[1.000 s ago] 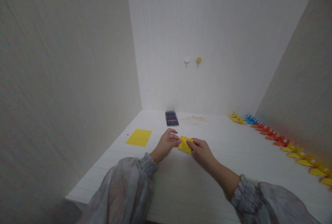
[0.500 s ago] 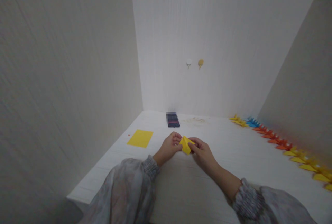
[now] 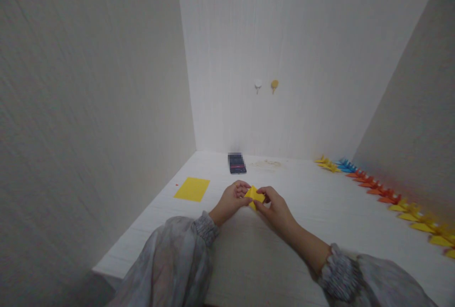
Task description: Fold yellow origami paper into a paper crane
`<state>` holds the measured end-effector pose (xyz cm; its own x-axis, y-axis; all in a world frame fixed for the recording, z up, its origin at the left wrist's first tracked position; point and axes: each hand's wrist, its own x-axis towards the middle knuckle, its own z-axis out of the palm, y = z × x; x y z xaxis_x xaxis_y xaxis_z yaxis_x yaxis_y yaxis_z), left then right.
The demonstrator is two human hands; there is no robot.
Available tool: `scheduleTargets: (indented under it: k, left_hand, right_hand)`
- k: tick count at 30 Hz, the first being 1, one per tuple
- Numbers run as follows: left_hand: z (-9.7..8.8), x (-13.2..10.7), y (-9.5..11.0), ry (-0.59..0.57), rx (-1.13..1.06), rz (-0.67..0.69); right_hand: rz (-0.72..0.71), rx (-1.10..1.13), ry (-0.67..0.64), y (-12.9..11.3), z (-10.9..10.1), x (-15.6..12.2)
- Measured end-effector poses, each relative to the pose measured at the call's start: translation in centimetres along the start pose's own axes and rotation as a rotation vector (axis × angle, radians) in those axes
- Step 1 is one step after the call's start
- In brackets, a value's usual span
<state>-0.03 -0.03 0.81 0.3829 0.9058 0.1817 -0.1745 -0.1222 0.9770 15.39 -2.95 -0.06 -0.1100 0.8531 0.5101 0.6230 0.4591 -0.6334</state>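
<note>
A small piece of folded yellow paper (image 3: 253,194) is held between both hands above the white table (image 3: 302,212). My left hand (image 3: 232,201) pinches its left side, thumb in front and the other fingers curled behind. On the right side, my right hand (image 3: 276,207) grips the paper with the thumb at its lower front and the index finger at its upper edge. Parts of the paper are hidden under the fingertips. To the left of my hands a flat yellow paper sheet (image 3: 192,189) lies on the table.
A dark phone (image 3: 237,164) lies near the back wall. Along the right side runs a row of folded paper birds (image 3: 389,196) in yellow, blue and red. Two hooks, one white (image 3: 258,84) and one tan (image 3: 274,84), are on the back wall.
My right thumb has moved down and left across the folded paper, and the paper's front has changed shape, looking wider. My left hand has barely moved.
</note>
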Motion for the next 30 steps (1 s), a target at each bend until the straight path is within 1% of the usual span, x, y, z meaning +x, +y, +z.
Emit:
scheduleTargets:
  k: [4, 6, 9, 14, 16, 20, 23, 30]
  left_hand:
    - [0.1, 0.0, 0.2, 0.017, -0.023, -0.022]
    - [0.1, -0.1, 0.2, 0.028, -0.021, -0.022]
    - [0.0, -0.1, 0.3, 0.013, -0.026, -0.015]
    - [0.0, -0.1, 0.2, -0.017, -0.028, -0.014]
    - [-0.1, -0.1, 0.2, -0.018, -0.028, -0.018]
    - [-0.1, -0.1, 0.2, -0.009, -0.030, -0.018]
    - [0.0, -0.2, 0.3, -0.019, -0.025, -0.018]
    - [-0.2, -0.1, 0.3, -0.062, -0.030, 0.020]
  right_hand:
    - [0.101, 0.007, -0.032, -0.2, -0.5, 0.0]
    - [0.127, 0.009, -0.043, -0.2, -0.6, 0.0]
    - [0.121, 0.002, -0.029, -0.1, -0.6, 0.0]
    - [0.050, 0.014, -0.011, 0.0, -0.3, 0.1]
    - [0.071, 0.052, -0.021, 0.0, -0.3, 0.1]
    - [0.191, 0.149, -0.052, 0.6, 0.1, 0.1]
    - [0.243, 0.187, -0.041, 1.1, 0.4, 0.2]
    - [0.206, 0.222, -0.057, 0.9, 0.3, 0.2]
